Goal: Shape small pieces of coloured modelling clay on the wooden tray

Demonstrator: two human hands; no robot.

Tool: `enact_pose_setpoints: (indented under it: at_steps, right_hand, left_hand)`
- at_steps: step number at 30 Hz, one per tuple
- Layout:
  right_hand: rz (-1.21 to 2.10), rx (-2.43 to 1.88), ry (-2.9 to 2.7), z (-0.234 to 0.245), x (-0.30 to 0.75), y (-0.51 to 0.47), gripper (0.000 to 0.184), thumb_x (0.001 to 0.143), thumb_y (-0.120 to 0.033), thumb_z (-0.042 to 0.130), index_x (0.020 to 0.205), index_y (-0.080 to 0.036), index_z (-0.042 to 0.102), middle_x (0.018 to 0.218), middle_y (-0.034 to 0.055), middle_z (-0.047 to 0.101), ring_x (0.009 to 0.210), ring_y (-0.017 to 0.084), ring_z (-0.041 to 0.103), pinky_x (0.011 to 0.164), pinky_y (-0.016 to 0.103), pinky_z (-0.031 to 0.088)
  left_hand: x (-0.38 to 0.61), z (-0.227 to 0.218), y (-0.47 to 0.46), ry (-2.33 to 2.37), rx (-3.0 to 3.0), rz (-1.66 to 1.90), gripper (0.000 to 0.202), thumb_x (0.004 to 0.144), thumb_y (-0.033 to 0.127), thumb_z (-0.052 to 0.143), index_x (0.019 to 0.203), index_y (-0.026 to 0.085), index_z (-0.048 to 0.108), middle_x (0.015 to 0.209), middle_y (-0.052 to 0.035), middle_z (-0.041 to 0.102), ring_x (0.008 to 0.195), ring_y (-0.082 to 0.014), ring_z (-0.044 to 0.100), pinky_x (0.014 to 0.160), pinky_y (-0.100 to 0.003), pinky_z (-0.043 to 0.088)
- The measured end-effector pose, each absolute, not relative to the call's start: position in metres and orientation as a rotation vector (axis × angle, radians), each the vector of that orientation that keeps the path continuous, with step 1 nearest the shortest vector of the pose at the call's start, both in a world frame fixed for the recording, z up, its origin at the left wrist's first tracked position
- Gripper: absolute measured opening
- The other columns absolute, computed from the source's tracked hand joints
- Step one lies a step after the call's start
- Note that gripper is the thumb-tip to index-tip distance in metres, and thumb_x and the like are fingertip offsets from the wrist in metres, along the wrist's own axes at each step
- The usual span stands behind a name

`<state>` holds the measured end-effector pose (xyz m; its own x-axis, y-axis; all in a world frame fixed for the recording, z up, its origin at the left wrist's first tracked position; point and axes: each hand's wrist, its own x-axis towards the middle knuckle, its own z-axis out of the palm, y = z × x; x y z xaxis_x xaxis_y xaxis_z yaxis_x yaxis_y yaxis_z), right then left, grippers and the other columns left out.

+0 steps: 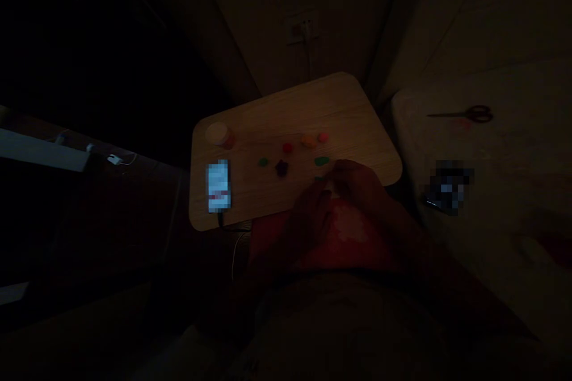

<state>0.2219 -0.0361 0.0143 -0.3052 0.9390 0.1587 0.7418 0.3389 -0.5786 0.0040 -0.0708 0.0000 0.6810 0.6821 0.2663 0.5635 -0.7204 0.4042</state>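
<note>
Mid-frame, I see left hand [311, 205] and right hand [360, 181] close together, grips too dark to tell; green lump [321, 161] just above looks soft, light, best pinched.

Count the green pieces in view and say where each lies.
3: a green lump left of the dark lump, a wider green piece beyond the right hand, and a green sliver near the left hand. The hands may hide more.

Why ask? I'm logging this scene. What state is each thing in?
Phone: screen lit
Scissors: blades together
Wall socket: occupied
Tub: upright
Red lump: lying loose
Long green piece: lying flat
Left hand: fingers bent, grip unclear
Right hand: fingers bent, grip unclear
Blurred device: unclear
</note>
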Motion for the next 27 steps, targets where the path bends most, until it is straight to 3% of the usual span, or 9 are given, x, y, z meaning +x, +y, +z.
enact_pose_setpoints:
  at_steps: [4,8,14,17,27]
  right_hand:
    - [0.546,-1.473,-2.094,0.01,0.224,-0.036,0.036,0.093,-0.015,0.054,0.111,-0.023,0.084,0.115,0.0113,0.077,0.101,0.026,0.072,0.087,0.037,0.059]
    - [0.485,-1.531,-1.951,0.005,0.225,-0.04,0.033,0.099,-0.02,0.053,0.111,-0.019,0.083,0.11,0.0143,0.076,0.1,0.028,0.072,0.089,0.042,0.059]
    - [0.505,-1.501,-1.803,0.006,0.234,-0.04,0.03,0.099,-0.023,0.055,0.112,-0.021,0.082,0.11,0.0125,0.078,0.103,0.028,0.073,0.094,0.044,0.058]
    - [0.499,-1.497,-1.772,0.007,0.239,-0.04,0.029,0.099,-0.025,0.056,0.111,-0.02,0.082,0.107,0.0125,0.077,0.102,0.028,0.073,0.092,0.045,0.058]
    - [0.507,-1.473,-1.752,0.006,0.238,-0.044,0.027,0.1,-0.027,0.054,0.108,-0.022,0.079,0.108,0.0116,0.077,0.102,0.028,0.072,0.092,0.046,0.057]
  left_hand:
    - [0.001,-0.004,-0.068,0.965,2.613,0.642,0.046,0.104,0.027,0.057,0.148,0.012,0.054,0.162,-0.0263,0.052,0.152,-0.0393,0.052,0.123,-0.061,0.049]
    - [-0.003,-0.008,-0.064,0.954,2.526,0.806,0.042,0.105,0.021,0.055,0.146,0.013,0.054,0.154,-0.023,0.06,0.147,-0.0325,0.057,0.121,-0.054,0.053]
    - [-0.003,0.001,-0.043,1.022,2.311,0.975,0.026,0.105,0.014,0.054,0.128,0.02,0.064,0.13,-0.0113,0.071,0.124,-0.0222,0.069,0.109,-0.042,0.06]
    - [-0.004,0.009,-0.027,1.081,2.263,1.003,0.026,0.099,0.011,0.059,0.122,0.02,0.066,0.125,-0.0099,0.071,0.118,-0.0226,0.07,0.107,-0.043,0.059]
    - [-0.027,0.01,-0.01,0.964,2.375,0.76,0.041,0.093,0.008,0.058,0.132,0.02,0.065,0.14,-0.0137,0.064,0.134,-0.028,0.063,0.116,-0.053,0.054]
